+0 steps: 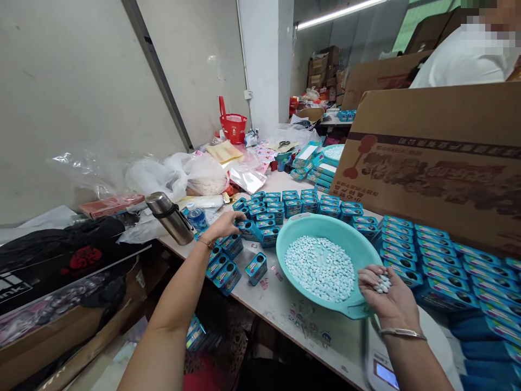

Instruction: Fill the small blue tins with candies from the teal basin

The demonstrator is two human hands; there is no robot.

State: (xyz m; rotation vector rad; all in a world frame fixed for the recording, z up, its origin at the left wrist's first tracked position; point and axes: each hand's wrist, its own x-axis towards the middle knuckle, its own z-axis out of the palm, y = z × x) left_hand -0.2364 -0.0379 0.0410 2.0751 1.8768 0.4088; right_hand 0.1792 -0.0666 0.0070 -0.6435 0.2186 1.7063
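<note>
My right hand [393, 298] is turned palm up at the right rim of a turquoise plastic basin [291, 282]. Its fingers curl round a small heap of white, tablet-like pieces [381, 283]. Many similar pale pieces [319, 266] cover the basin's bottom. On the left, my left hand [228, 224] grips a small blue box [249, 230] among rows of like boxes; its fingertips are partly hidden. One blue box [256, 269] stands apart between the basin and the table's front edge. Below my right hand is a white scale [372, 355] with a lit display.
Rows of blue boxes [443, 266] fill the right side, before a large cardboard carton [427, 163]. A steel thermos [170, 217] and a water bottle [197, 216] stand left. Plastic bags [203, 172] and a red basket [234, 127] lie behind. A person in white [468, 57] is beyond the carton.
</note>
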